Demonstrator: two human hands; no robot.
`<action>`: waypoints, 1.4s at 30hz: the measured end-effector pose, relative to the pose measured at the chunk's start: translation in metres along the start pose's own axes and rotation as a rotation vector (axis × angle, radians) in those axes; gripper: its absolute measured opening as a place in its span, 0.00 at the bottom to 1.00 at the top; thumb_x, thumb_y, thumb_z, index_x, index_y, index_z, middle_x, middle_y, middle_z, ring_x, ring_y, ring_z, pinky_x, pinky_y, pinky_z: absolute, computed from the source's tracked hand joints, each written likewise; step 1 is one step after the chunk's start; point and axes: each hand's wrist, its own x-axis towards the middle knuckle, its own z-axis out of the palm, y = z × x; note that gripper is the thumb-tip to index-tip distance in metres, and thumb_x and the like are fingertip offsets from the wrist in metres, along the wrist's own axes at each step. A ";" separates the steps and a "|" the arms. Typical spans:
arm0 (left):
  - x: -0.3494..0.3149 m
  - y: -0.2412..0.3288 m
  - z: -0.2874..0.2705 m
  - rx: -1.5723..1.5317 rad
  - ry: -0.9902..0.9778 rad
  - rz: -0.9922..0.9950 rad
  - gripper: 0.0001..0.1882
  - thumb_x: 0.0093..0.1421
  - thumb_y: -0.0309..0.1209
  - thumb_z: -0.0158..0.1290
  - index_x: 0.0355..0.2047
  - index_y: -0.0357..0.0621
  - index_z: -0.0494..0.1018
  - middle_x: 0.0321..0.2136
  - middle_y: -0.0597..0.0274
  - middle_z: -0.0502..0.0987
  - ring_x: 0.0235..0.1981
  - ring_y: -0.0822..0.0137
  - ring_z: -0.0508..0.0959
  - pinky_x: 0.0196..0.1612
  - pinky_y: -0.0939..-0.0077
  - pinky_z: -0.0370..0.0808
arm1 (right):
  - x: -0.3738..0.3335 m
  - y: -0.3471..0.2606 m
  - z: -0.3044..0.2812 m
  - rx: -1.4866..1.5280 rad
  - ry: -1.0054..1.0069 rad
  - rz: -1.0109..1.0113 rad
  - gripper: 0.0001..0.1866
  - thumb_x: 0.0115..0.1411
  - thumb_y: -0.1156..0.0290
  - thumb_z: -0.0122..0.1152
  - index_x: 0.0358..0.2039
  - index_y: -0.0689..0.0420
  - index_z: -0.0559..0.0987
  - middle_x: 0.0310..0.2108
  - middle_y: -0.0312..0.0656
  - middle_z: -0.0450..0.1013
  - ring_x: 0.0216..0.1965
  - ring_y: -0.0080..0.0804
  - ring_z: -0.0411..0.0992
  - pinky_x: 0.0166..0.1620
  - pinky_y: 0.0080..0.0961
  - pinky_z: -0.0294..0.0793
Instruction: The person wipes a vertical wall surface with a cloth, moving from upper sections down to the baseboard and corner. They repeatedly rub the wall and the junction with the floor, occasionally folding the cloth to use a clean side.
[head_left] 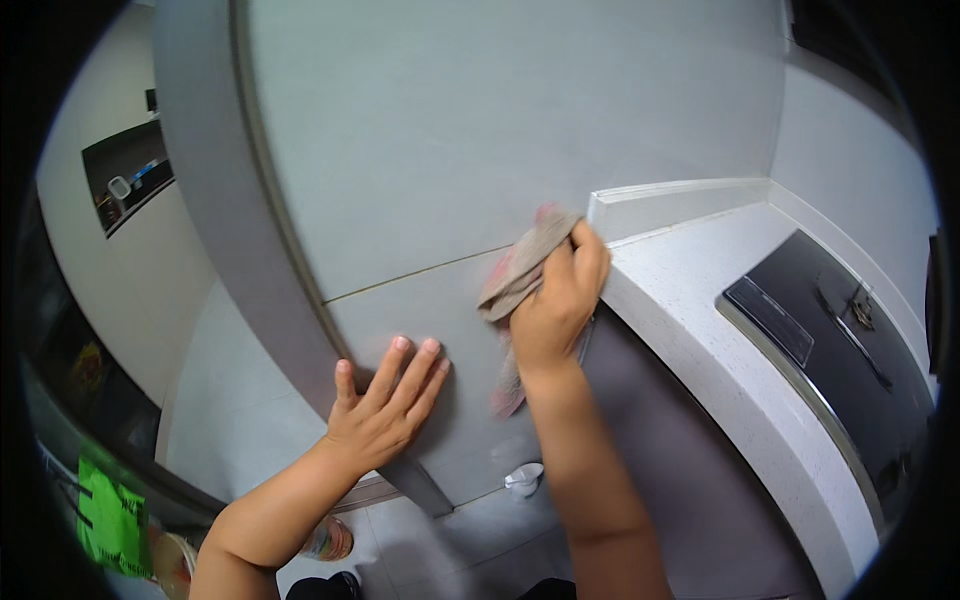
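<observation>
Head view, right hand (555, 310): grip closed on a bunched grey-beige cloth (525, 265) with pinkish patches; one end hangs below the fist.
Cloth position: against the grey tile wall (500, 120), across the right end of the horizontal seam (420, 274), just left of the white speckled tabletop (680, 260).
Left hand (385, 415): grip empty, fingers spread, seemingly braced on the tile below the seam.
Step in hand (judged): wiping the tile.
Next stroke calls for (judged): cloth kept flat, steady pressure, left hand clear of its path.
Edges: tabletop corner close beside the right knuckles, contact uncertain; grey door frame (200, 150) near the left thumb; white fitting (523, 478) low on the wall.
Open room: broad bare tile above the seam.
</observation>
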 end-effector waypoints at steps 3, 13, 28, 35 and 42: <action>0.003 0.003 0.002 -0.032 0.023 -0.005 0.20 0.61 0.39 0.52 0.53 0.57 0.76 0.61 0.66 0.71 0.64 0.58 0.68 0.68 0.31 0.34 | -0.002 -0.004 0.003 -0.035 -0.004 0.026 0.17 0.56 0.72 0.61 0.46 0.65 0.80 0.46 0.50 0.71 0.46 0.48 0.69 0.51 0.40 0.69; -0.011 -0.012 -0.004 -0.376 0.156 0.044 0.06 0.56 0.33 0.55 0.33 0.50 0.80 0.43 0.67 0.79 0.51 0.62 0.77 0.68 0.35 0.45 | -0.080 -0.037 -0.014 0.162 -0.137 -0.211 0.09 0.52 0.76 0.61 0.35 0.67 0.80 0.45 0.49 0.72 0.48 0.50 0.70 0.51 0.40 0.72; -0.018 -0.004 0.003 -0.595 0.450 -0.107 0.06 0.50 0.29 0.58 0.30 0.47 0.80 0.30 0.68 0.78 0.41 0.60 0.77 0.67 0.27 0.41 | -0.037 -0.074 0.005 0.233 -0.120 0.056 0.15 0.50 0.82 0.58 0.41 0.67 0.78 0.44 0.49 0.72 0.43 0.47 0.68 0.46 0.36 0.70; -0.023 -0.009 -0.001 -0.550 0.457 -0.194 0.07 0.48 0.30 0.61 0.29 0.46 0.79 0.31 0.67 0.78 0.46 0.58 0.75 0.68 0.31 0.40 | -0.005 -0.077 0.000 0.300 -0.196 0.373 0.13 0.48 0.78 0.64 0.36 0.63 0.75 0.40 0.49 0.71 0.41 0.48 0.70 0.46 0.36 0.71; -0.029 -0.011 -0.005 -0.469 0.345 -0.204 0.07 0.48 0.31 0.62 0.29 0.47 0.78 0.34 0.66 0.78 0.48 0.57 0.76 0.68 0.31 0.38 | -0.008 -0.110 0.007 0.458 -0.243 0.084 0.09 0.48 0.80 0.62 0.32 0.62 0.76 0.29 0.49 0.74 0.34 0.51 0.74 0.37 0.41 0.72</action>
